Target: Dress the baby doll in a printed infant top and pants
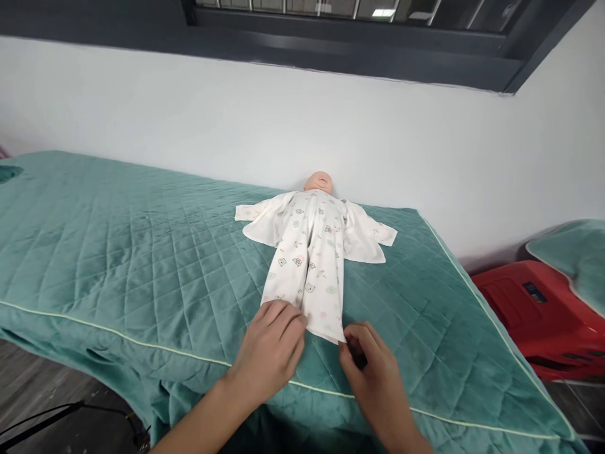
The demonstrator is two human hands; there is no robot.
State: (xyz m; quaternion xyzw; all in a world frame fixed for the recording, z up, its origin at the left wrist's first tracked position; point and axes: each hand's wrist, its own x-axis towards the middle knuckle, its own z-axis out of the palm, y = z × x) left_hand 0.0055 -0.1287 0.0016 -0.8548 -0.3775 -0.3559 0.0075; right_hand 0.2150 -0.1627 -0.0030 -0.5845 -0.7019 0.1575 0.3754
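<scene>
A baby doll [319, 181] lies on its back near the wall, only its head showing above the clothes. White printed baby trousers [307, 265] are spread along its front, legs pointing toward me. Beneath them, a white baby jacket [365, 234] lies with both sleeves stretched out to the sides. My left hand [276, 340] is closed over the hem of the trouser leg on the left; its fingertips are partly hidden. At the outer corner of the other leg's hem, my right hand [371, 362] pinches the cloth between thumb and fingers.
Quilted green fabric [142, 252] with pale piping covers the surface under the doll. A white wall [189, 120] and dark window frame [331, 47] stand behind it. To the right is a red plastic stool [534, 309]; a black cable [66, 410] runs at lower left.
</scene>
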